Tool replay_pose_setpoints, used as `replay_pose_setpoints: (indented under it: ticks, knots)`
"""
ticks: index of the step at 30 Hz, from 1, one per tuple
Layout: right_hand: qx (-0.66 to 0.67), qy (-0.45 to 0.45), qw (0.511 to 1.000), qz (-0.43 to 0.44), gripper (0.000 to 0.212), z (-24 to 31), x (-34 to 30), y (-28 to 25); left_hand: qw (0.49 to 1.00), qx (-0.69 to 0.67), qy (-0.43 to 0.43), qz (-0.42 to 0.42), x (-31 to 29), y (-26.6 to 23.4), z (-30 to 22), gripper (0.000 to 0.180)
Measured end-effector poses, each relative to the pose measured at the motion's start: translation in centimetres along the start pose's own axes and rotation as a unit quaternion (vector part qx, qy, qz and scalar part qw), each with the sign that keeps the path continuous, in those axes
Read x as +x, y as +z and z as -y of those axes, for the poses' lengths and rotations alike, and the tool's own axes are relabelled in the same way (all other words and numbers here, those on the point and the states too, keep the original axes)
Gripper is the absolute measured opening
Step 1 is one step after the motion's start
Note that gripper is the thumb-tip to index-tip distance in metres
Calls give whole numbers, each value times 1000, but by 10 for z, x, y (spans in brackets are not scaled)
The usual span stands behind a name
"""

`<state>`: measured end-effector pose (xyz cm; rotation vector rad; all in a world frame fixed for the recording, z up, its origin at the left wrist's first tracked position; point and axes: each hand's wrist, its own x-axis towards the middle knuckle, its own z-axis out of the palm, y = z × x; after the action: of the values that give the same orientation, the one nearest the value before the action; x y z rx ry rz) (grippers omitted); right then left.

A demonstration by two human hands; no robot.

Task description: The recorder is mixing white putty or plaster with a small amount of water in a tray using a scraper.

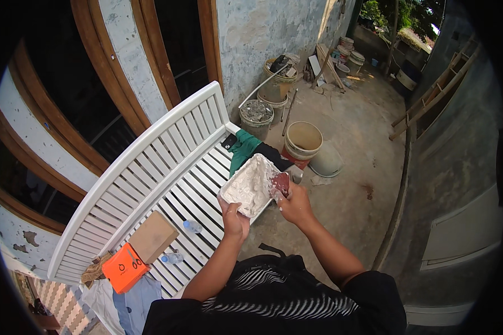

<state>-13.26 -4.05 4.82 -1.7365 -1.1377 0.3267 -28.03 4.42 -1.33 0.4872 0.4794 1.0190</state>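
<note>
In front of my body, my left hand (236,221) grips the near side of a rectangular plastic tub (222,194), thumb over the rim. Thick white putty (246,187) coats its inside, piled unevenly. Closed in my right hand (297,206) is a dark red putty scraper (281,183), smeared with white, at the tub's right edge. Its lower edge is hidden by the tub and the putty. White smears mark the fingers of both hands. Below and left of the tub runs a white slatted bench (173,192).
On the bench lie green and black cloth (243,146), an orange box (125,268), a cardboard box (152,237) and small plastic bottles (193,226). An open bucket (303,139) stands beyond, beside rubble-filled buckets (256,113). A wooden ladder (439,95) leans at the right wall.
</note>
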Motion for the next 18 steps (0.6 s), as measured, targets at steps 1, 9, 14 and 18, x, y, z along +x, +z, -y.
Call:
replay_pose_setpoints:
  ticks: [1, 9, 14, 18]
  knots:
    - [-1, 9, 1000, 1, 23, -5, 0, -9, 999, -27, -19, -10, -1, 4, 8, 72]
    - [-18, -22, 999, -34, 24, -57, 5, -119, 985, -42, -167, 16, -24, 59, 92, 67]
    - [-93, -170, 981, 32, 22, -100, 2, -194, 982, -20, -187, 35, -35, 93, 138, 68]
    - [-116, -187, 975, -4, 19, -126, -2, -232, 979, 8, -193, 59, -43, 119, 163, 72]
